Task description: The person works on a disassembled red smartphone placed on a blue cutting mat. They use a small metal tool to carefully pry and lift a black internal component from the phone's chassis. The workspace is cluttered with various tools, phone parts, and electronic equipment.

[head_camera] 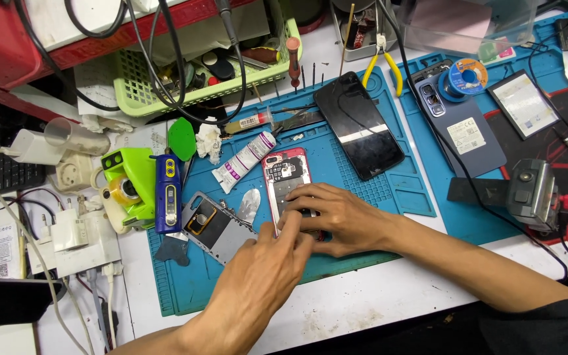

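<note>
counted at my bench: two blue work mats, side by side. one opened red phone under my two hands, left hand and right hand. one black phone lying face up. one blue back cover. one grey inner frame. two tubes, one white, one clear. one solder spool. one yellow-handled pliers. one green basket. one blue handheld tool. one red-handled screwdriver.
</note>
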